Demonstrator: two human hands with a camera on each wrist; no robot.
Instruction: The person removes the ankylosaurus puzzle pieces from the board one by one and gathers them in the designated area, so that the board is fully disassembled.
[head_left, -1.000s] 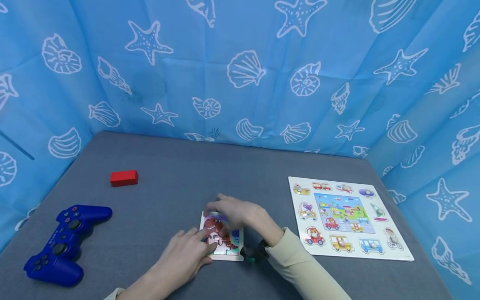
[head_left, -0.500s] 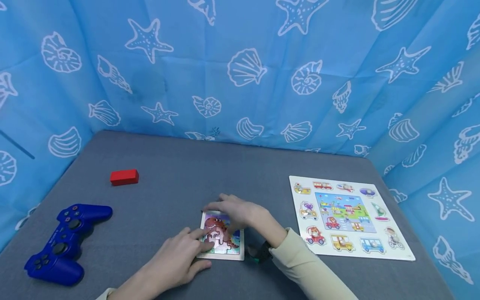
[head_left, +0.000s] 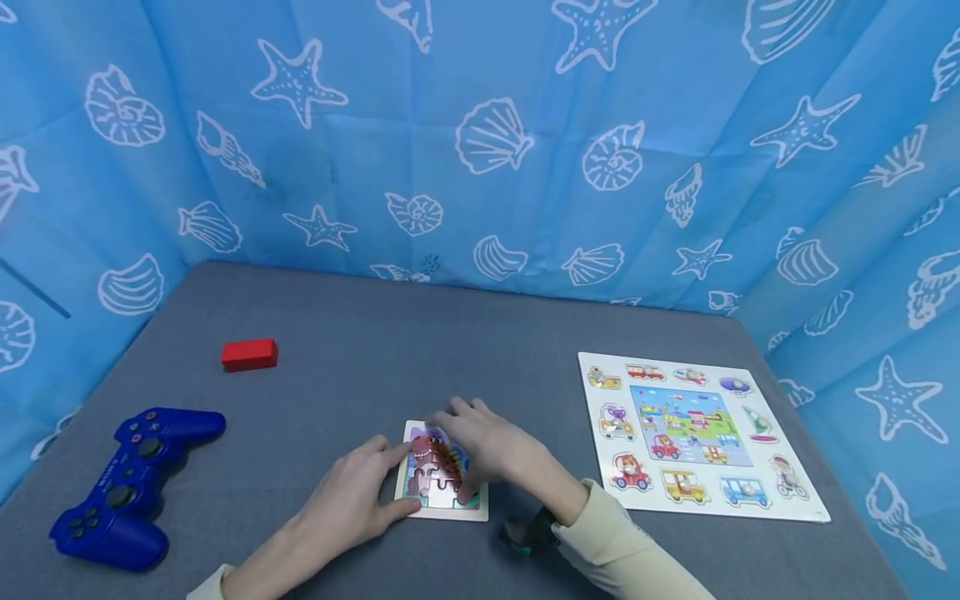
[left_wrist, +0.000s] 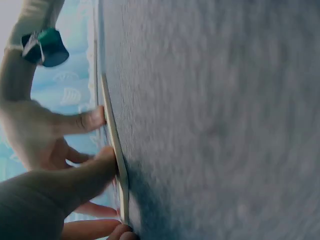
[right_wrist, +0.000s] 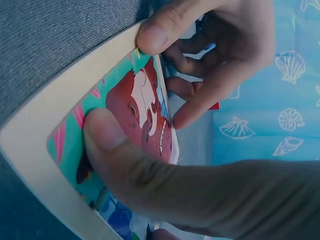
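Note:
A small jigsaw puzzle point(head_left: 442, 502) with a red dinosaur picture in a pale frame lies before me. My left hand point(head_left: 352, 493) holds its left side. The left thumb point(right_wrist: 152, 39) rests on the frame at the near corner, with the index finger farther along the edge. My right hand point(head_left: 491, 442) grips the puzzle from the right. Its thumb point(right_wrist: 105, 129) presses on the printed pieces near the near right corner, while the other fingers reach to the far side, partly hidden. In the left wrist view, the frame point(left_wrist: 114, 135) appears edge-on between both hands.
A blue game controller point(head_left: 135, 492) lies at the left, with a red block point(head_left: 250, 355) beyond it. To the right is a white vehicle puzzle board point(head_left: 708, 508) with several pieces. Shell-patterned blue curtains point(head_left: 420, 142) enclose the grey table point(head_left: 360, 333).
My left hand has drawn back from the pieces to the puzzle's left edge. The right hand has shifted slightly right, and its thumb has moved toward the near right corner.

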